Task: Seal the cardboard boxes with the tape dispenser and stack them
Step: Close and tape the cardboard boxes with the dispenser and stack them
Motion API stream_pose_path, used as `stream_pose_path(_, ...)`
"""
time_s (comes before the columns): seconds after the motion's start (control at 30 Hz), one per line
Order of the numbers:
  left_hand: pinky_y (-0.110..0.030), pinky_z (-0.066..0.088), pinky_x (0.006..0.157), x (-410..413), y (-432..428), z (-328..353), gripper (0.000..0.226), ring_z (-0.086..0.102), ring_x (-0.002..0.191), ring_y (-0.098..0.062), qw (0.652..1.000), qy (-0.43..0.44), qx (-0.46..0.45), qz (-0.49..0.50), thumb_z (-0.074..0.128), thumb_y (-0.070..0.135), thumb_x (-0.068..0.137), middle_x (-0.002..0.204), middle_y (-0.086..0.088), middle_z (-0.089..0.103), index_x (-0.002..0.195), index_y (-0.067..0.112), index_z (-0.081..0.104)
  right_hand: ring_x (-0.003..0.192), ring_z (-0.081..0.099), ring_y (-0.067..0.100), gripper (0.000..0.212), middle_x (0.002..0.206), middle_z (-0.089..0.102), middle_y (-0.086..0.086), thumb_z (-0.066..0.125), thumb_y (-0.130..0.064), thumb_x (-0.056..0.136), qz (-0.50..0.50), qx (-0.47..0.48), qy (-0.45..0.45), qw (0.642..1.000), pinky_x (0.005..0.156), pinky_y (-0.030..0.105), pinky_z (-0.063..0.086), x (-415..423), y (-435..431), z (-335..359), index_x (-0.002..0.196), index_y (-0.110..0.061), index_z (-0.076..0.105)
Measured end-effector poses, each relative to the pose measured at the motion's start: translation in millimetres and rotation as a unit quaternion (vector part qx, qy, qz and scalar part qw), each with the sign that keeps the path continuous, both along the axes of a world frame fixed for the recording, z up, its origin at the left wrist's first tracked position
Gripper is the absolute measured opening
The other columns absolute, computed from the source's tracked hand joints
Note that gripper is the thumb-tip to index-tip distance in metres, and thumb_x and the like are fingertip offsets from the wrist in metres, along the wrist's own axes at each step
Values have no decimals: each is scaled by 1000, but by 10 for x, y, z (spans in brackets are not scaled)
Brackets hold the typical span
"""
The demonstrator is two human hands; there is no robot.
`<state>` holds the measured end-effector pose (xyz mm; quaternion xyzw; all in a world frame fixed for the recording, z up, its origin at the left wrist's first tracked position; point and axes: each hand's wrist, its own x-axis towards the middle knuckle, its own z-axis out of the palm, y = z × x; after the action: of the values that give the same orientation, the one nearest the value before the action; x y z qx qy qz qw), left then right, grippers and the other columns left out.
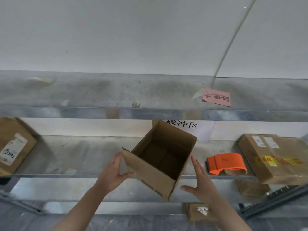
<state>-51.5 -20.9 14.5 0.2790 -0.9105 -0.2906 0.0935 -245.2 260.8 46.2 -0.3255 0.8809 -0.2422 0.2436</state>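
An open brown cardboard box (150, 178) sits tilted at the front edge of the middle metal shelf (80, 157), its top flaps up and its inside empty. My left hand (115, 172) grips the box's left flap and corner. My right hand (200, 179) is flat and open beside the box's right side, fingers near its wall. An orange tape dispenser (226, 162) lies on the shelf just right of my right hand.
A taped box with labels (273, 155) rests at the shelf's right end, another labelled box (15, 145) at the left end. A pink note (216, 97) lies on the upper shelf. Small cardboard pieces (198, 212) lie on lower shelves.
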Motion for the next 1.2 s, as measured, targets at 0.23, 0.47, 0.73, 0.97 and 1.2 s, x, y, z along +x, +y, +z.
stream_pose_path(0.23,-50,13,118,85,43,-38,103,11,147,-26,964,-75,-249,-57,31,86,79,160,-2,12,152,15,14,138,15,-1,137,152,5,-28,67,-86,54,15,-83,-26,996,118,36,22,370,-115,-59,144,-45,-28)
stream_pose_path(0.47,-43,7,120,185,285,-46,99,11,147,-16,978,-71,-189,-60,29,86,79,159,8,10,152,22,16,141,31,15,122,155,29,-11,54,-91,58,5,-83,27,996,112,45,38,15,-84,-86,153,-36,0)
stream_pose_path(0.73,-37,13,120,20,159,278,108,2,143,0,985,-61,101,-125,61,79,66,146,40,-12,140,56,-13,134,37,6,114,146,31,-29,72,-65,72,51,-141,-28,988,111,37,36,-204,-117,91,148,-49,-12)
stream_pose_path(0.97,-30,-7,117,-35,137,116,100,-13,142,5,969,-98,-26,-227,57,73,76,152,32,-15,147,46,-9,129,47,9,113,145,41,-16,67,-71,73,82,-126,8,989,106,38,46,-268,-203,173,151,-43,-10)
stream_pose_path(1.2,-34,3,122,-166,139,131,76,-3,142,5,971,-101,84,-198,40,72,77,151,30,3,143,49,12,131,45,12,107,149,38,-13,54,-83,71,76,-123,37,989,104,36,47,-287,-291,185,152,-42,-2)
